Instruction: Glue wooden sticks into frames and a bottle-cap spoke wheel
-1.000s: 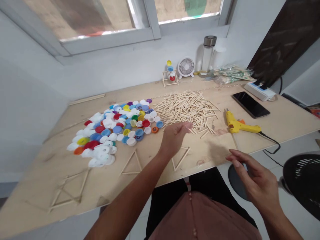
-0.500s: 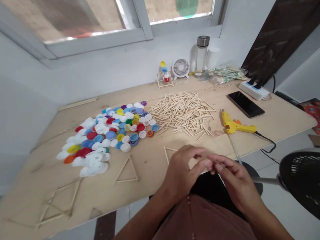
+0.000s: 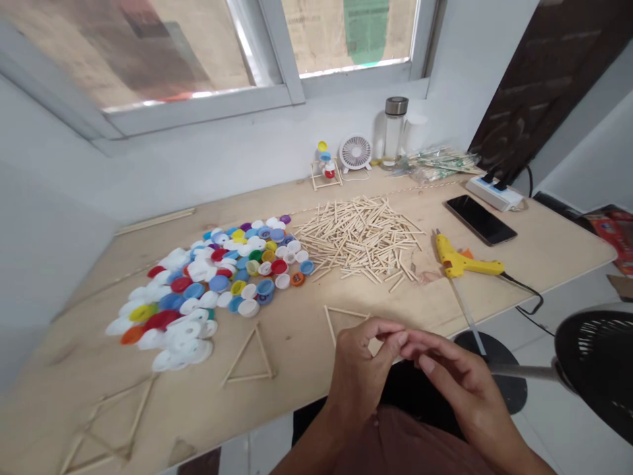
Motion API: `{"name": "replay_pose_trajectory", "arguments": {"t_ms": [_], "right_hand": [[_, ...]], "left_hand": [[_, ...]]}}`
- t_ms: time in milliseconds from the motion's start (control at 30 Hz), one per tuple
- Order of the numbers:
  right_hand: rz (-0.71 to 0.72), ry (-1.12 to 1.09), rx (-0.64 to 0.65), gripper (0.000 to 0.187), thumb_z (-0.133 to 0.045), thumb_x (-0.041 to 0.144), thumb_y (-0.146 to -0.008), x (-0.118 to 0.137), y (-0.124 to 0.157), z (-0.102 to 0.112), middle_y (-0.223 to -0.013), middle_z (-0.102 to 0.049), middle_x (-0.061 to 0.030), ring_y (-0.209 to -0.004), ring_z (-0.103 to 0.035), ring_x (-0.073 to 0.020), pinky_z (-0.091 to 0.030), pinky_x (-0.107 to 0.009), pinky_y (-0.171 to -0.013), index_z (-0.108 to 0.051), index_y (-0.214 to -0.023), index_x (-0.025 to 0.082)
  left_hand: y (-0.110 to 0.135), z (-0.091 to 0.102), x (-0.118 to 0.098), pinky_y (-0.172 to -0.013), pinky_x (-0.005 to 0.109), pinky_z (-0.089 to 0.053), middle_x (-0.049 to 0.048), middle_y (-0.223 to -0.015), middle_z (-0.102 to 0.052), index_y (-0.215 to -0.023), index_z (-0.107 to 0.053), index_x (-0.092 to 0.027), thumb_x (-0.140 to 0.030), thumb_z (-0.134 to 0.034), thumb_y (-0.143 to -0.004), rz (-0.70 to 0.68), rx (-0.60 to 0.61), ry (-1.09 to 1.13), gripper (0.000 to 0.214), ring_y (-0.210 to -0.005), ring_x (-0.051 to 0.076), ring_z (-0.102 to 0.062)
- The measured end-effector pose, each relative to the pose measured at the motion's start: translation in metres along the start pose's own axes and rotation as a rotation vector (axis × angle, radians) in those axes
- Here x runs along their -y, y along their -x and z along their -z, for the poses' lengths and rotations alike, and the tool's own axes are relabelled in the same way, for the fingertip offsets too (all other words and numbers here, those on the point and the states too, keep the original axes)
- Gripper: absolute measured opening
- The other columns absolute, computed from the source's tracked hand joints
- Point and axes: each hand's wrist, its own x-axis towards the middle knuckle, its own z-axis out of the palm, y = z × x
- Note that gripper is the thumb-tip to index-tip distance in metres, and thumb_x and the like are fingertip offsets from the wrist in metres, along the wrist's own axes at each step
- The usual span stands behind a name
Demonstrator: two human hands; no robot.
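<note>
My left hand (image 3: 360, 359) and my right hand (image 3: 457, 373) meet in front of my body at the table's near edge. The left thumb and forefinger are pinched together, touching the right fingertips; anything between them is hidden. My right fingers are loosely bent, the thumb standing apart from them, and no object shows there. Just behind the left hand lies a frame of small wooden sticks (image 3: 330, 324), partly covered by it. To the left is a stick triangle (image 3: 250, 356). A larger stick frame (image 3: 106, 429) with crossing sticks lies at the lower left.
Colourful bottle caps (image 3: 217, 284) lie heaped left of a stick pile (image 3: 363, 237). On the right are a yellow glue gun (image 3: 465, 260), a phone (image 3: 481, 220) and a power strip (image 3: 493, 192). A small fan (image 3: 355, 153) and glass bottle (image 3: 393, 135) stand behind.
The view has tilted up slightly, so the table sits lower in the picture. My hands stay together at the fingertips, with the right thumb now farther from the left fingers.
</note>
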Motion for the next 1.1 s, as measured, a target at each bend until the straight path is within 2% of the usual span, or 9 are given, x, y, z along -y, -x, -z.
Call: {"name": "replay_pose_trajectory", "arguments": {"t_ms": [133,300,400,567,700,833,933,1033,1100], "right_hand": [[0.082,0.146,-0.034,0.024,-0.057,0.032,-0.087,0.006,0.001,-0.003,-0.097,-0.072,-0.0039,-0.093,-0.066,-0.0187,-0.054,-0.029,-0.084,-0.069,-0.109,0.028],[0.125,0.175,-0.020,0.026,-0.057,0.030,-0.088,0.003,-0.001,-0.003,-0.099,-0.072,-0.0015,-0.093,-0.067,-0.0159,-0.054,-0.025,-0.083,-0.067,-0.112,0.031],[0.118,0.171,-0.034,0.025,-0.058,0.031,-0.087,0.004,-0.002,-0.003,-0.098,-0.073,-0.0014,-0.093,-0.067,-0.0159,-0.054,-0.025,-0.083,-0.068,-0.111,0.030],[0.089,0.174,-0.038,0.024,-0.059,0.034,-0.086,0.006,-0.002,-0.005,-0.101,-0.073,-0.0046,-0.094,-0.068,-0.0192,-0.055,-0.029,-0.082,-0.070,-0.105,0.026],[0.130,0.287,-0.064,0.024,-0.058,0.036,-0.086,0.008,-0.014,0.008,-0.098,-0.074,-0.0059,-0.089,-0.069,-0.0202,-0.056,-0.030,-0.077,-0.070,-0.103,0.024],[0.306,0.584,-0.182,0.026,-0.055,0.036,-0.087,0.014,-0.050,0.037,-0.097,-0.073,-0.0056,-0.091,-0.068,-0.0204,-0.054,-0.031,-0.076,-0.068,-0.105,0.023],[0.376,0.982,-0.145,0.026,-0.049,0.033,-0.088,0.016,-0.084,0.053,-0.099,-0.073,-0.0071,-0.084,-0.067,-0.0203,-0.051,-0.031,-0.071,-0.068,-0.101,0.021],[0.379,1.367,-0.036,0.021,-0.048,0.028,-0.086,0.016,-0.110,0.056,-0.082,-0.072,-0.0055,-0.072,-0.065,-0.0193,-0.044,-0.028,-0.059,-0.068,-0.086,0.021],[0.381,1.452,0.000,0.019,-0.050,0.028,-0.085,0.017,-0.120,0.053,-0.074,-0.069,-0.0045,-0.066,-0.063,-0.0187,-0.038,-0.026,-0.053,-0.065,-0.078,0.021]], "left_hand": [[0.001,0.000,0.001,-0.064,0.025,-0.051,-0.0009,-0.071,-0.073,-0.074,-0.070,-0.020,-0.016,-0.062,-0.079,-0.108,-0.011,-0.117,0.011,-0.065,0.014,-0.066],[0.003,0.000,0.005,-0.066,0.028,-0.047,0.0019,-0.069,-0.068,-0.074,-0.064,-0.018,-0.018,-0.055,-0.085,-0.380,-0.087,-0.346,0.015,-0.068,0.016,-0.062],[0.000,0.001,0.006,-0.067,0.028,-0.045,0.0016,-0.068,-0.065,-0.074,-0.060,-0.018,-0.015,-0.052,-0.085,-0.450,-0.081,-0.372,0.014,-0.068,0.015,-0.059],[-0.001,0.005,0.001,-0.067,0.028,-0.043,0.0010,-0.068,-0.062,-0.070,-0.053,-0.020,-0.011,-0.051,-0.079,-0.461,0.039,-0.362,0.013,-0.068,0.015,-0.056],[0.013,0.004,-0.005,-0.066,0.027,-0.042,0.0002,-0.067,-0.061,-0.072,-0.053,-0.020,-0.010,-0.051,-0.078,-0.518,0.207,-0.277,0.011,-0.065,0.014,-0.055],[0.032,0.002,-0.002,-0.064,0.028,-0.041,0.0005,-0.062,-0.060,-0.069,-0.054,-0.019,-0.022,-0.051,-0.086,-0.555,0.327,-0.199,0.018,-0.060,0.013,-0.054],[0.041,0.007,0.009,-0.062,0.029,-0.042,0.0012,-0.055,-0.057,-0.063,-0.056,-0.019,-0.030,-0.049,-0.089,-0.556,0.345,-0.232,0.029,-0.057,0.014,-0.053],[0.046,0.018,0.020,-0.065,0.030,-0.047,0.0046,-0.073,-0.065,-0.097,-0.066,-0.021,-0.026,-0.054,-0.083,-0.527,0.366,-0.333,0.019,-0.067,0.017,-0.059],[0.049,0.028,0.026,-0.069,0.030,-0.051,0.0069,-0.090,-0.067,-0.122,-0.056,-0.023,-0.022,-0.056,-0.080,-0.495,0.370,-0.381,0.043,-0.077,0.019,-0.062]]}}
